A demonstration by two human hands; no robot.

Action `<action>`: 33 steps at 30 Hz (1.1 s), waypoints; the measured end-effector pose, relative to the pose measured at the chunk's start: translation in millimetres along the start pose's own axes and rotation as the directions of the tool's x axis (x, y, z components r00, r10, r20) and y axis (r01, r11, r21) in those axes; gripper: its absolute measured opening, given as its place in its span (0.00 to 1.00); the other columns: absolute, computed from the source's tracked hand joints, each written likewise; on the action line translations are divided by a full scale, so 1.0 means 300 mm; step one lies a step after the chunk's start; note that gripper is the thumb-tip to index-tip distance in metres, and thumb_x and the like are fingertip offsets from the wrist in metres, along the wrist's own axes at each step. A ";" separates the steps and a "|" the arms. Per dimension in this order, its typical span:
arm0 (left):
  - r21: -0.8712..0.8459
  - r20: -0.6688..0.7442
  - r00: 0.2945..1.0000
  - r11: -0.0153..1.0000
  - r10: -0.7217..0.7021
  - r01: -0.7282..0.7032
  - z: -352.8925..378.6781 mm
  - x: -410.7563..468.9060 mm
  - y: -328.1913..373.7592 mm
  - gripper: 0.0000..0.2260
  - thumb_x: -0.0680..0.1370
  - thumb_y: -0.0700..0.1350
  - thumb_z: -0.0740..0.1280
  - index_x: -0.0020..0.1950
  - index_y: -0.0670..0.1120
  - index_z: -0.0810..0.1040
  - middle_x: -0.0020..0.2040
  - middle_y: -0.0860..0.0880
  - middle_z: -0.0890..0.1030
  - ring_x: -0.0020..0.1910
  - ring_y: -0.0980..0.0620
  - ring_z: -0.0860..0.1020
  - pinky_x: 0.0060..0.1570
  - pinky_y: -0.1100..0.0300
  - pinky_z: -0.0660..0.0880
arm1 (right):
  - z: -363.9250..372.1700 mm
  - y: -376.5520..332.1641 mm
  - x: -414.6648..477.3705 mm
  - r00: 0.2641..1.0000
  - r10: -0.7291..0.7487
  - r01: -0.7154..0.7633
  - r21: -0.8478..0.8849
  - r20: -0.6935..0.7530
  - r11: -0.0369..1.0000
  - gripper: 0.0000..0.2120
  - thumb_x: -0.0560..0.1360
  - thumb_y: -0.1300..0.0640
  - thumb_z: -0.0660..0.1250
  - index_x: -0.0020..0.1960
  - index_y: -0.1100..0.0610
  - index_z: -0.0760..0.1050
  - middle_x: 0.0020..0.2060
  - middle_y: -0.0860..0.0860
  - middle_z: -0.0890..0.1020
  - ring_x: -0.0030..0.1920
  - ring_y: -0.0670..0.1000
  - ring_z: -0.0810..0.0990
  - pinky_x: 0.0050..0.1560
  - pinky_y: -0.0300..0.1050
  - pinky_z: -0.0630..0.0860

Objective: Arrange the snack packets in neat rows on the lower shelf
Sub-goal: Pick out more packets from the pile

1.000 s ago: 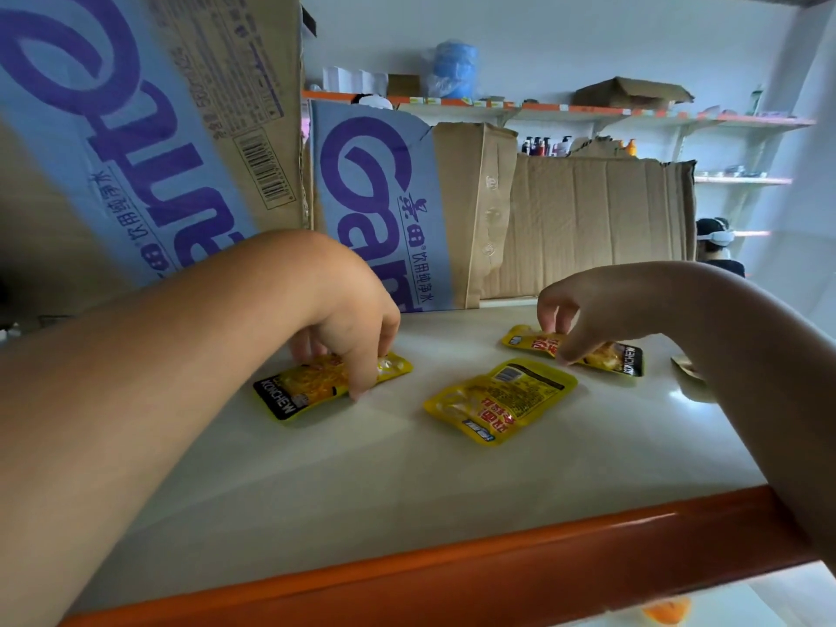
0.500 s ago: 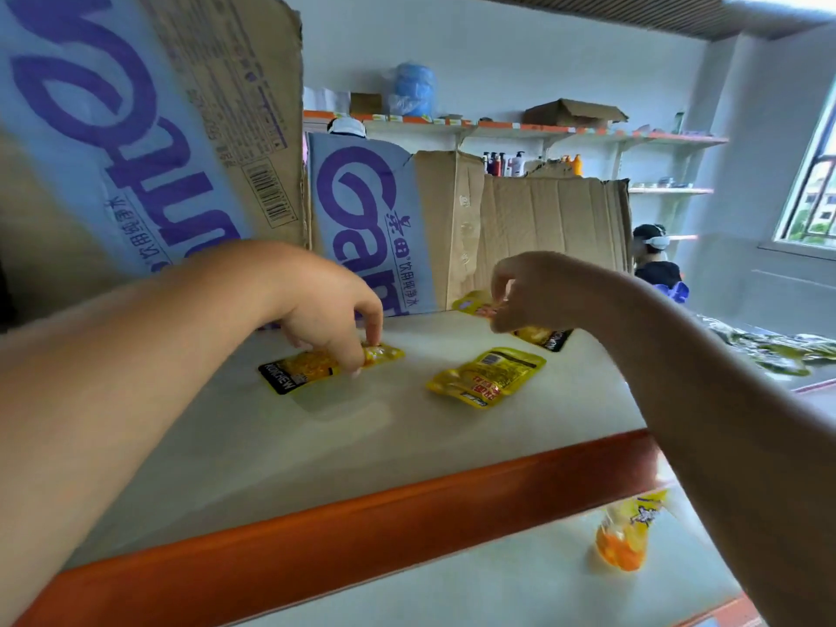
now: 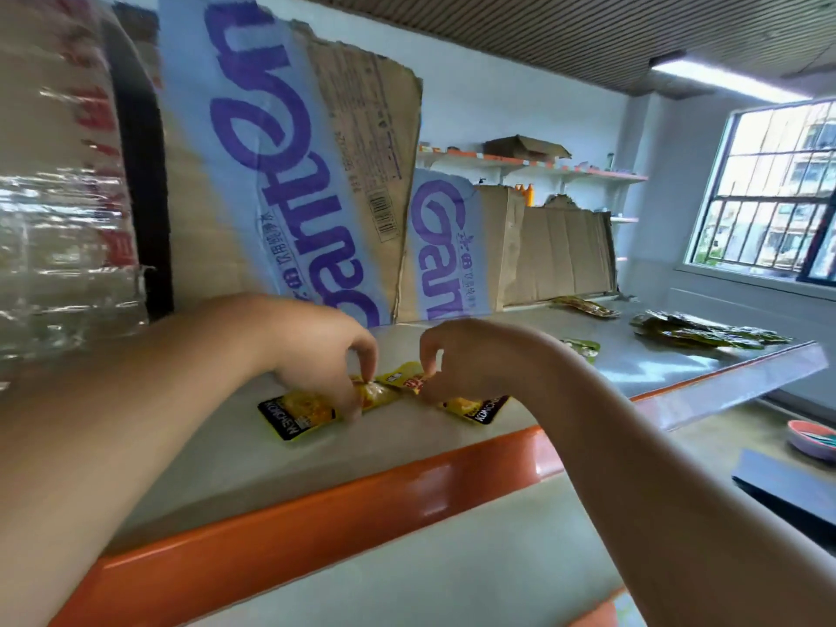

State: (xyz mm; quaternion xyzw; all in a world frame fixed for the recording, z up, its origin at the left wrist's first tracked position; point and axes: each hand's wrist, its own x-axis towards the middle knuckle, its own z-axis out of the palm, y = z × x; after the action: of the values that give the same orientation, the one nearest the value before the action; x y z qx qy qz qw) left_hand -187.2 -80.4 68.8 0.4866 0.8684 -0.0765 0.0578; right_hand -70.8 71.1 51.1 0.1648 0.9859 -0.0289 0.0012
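Snack packets (image 3: 301, 411) lie end to end, black ends outward, one pinched in each grip: left hand (image 3: 316, 355), right hand (image 3: 468, 355).

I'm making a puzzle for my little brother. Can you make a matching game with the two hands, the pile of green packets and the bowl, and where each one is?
Things:
1. left hand
2. right hand
3. pile of green packets
4. pink bowl

Places:
a. far right end of the shelf
b. lower down, at the picture's right edge
c. pinching the left yellow packet
d. pinching the right yellow packet

Pairs: 1-c, 2-d, 3-a, 4-b.
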 end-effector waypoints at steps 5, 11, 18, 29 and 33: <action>-0.055 -0.047 0.998 0.997 0.052 -0.055 0.081 -0.183 -0.194 0.21 0.71 0.61 0.77 0.61 0.60 0.77 0.53 0.56 0.80 0.47 0.57 0.77 0.53 0.57 0.77 | 0.035 -0.243 0.002 0.999 0.039 -0.036 0.073 -0.031 0.997 0.13 0.72 0.40 0.72 0.52 0.44 0.76 0.49 0.44 0.79 0.45 0.46 0.79 0.41 0.43 0.74; -0.240 -0.166 0.985 0.971 -0.037 -0.004 0.187 -0.381 -0.495 0.17 0.67 0.57 0.80 0.52 0.59 0.81 0.48 0.57 0.82 0.46 0.55 0.80 0.52 0.52 0.80 | 0.066 -0.561 0.034 0.999 -0.033 0.036 0.083 -0.031 0.996 0.12 0.72 0.41 0.72 0.52 0.43 0.75 0.50 0.44 0.79 0.45 0.46 0.78 0.41 0.43 0.73; -0.461 -0.242 0.946 0.884 -0.213 0.081 0.349 -0.590 -0.694 0.16 0.69 0.51 0.80 0.55 0.56 0.82 0.49 0.57 0.83 0.48 0.56 0.81 0.51 0.55 0.80 | 0.096 -0.861 0.038 0.984 -0.170 0.172 0.046 -0.046 0.984 0.13 0.73 0.44 0.72 0.54 0.47 0.75 0.49 0.46 0.79 0.46 0.47 0.77 0.42 0.44 0.73; -0.708 -0.356 0.762 0.688 -0.541 0.158 0.730 -0.839 -0.783 0.16 0.71 0.53 0.78 0.57 0.60 0.79 0.52 0.58 0.80 0.43 0.59 0.80 0.42 0.59 0.77 | 0.198 -1.126 -0.078 0.935 -0.337 0.339 0.002 -0.112 0.941 0.12 0.72 0.48 0.72 0.49 0.53 0.74 0.41 0.49 0.77 0.39 0.47 0.75 0.32 0.42 0.65; -0.703 -0.386 0.711 0.686 -0.588 0.186 0.891 -0.861 -0.838 0.22 0.73 0.56 0.75 0.65 0.60 0.75 0.58 0.55 0.75 0.45 0.57 0.77 0.41 0.64 0.69 | 0.305 -1.227 -0.077 0.936 -0.329 0.333 0.007 -0.128 0.943 0.13 0.70 0.47 0.71 0.48 0.51 0.71 0.41 0.49 0.75 0.39 0.49 0.73 0.34 0.44 0.67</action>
State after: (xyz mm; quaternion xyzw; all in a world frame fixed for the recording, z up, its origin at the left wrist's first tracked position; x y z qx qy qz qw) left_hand -260.8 -476.4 -129.2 0.2313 0.9028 0.3546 -0.0752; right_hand -169.1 -289.1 -19.0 -0.0019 0.9972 -0.0326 -0.0680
